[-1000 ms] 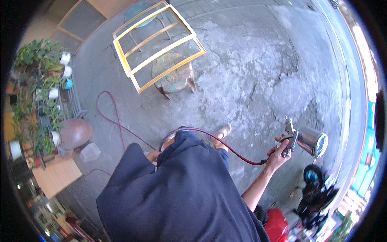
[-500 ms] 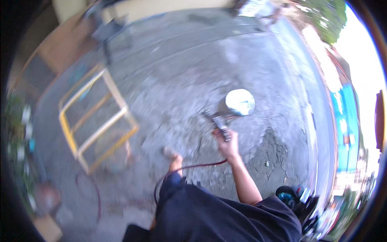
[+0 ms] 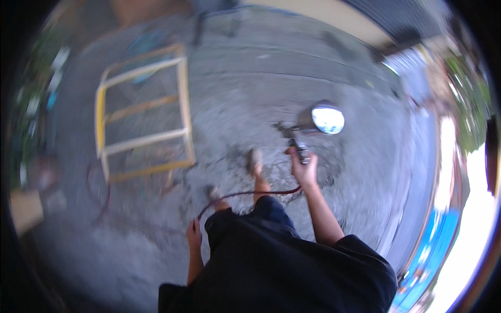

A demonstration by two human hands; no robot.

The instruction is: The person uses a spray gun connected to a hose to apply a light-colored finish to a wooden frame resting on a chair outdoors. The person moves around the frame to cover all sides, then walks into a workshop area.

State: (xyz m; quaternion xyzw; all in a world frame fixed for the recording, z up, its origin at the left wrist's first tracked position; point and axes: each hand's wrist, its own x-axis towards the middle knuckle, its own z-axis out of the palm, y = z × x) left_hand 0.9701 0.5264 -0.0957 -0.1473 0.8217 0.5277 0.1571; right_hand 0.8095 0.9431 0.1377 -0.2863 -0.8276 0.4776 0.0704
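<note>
My right hand is closed around the grip of a metal spray gun, held out in front of me above the floor. Beside the gun's front is a round cup with a bright, shiny top; it appears joined to the gun, though blur hides the joint. A dark red hose runs from below the grip leftward across my legs. Low on the left, my left hand is closed on that hose near my hip.
An open wooden frame with yellow and pale bars stands to the left on the concrete floor. Part of the hose trails on the floor near it. Plants line the left edge, and a blue panel shows at far right.
The view has turned, and the frame now sits farther up and right. My left hand has come into sight on the hose. My right hand still holds the spray gun. Both feet now show.
</note>
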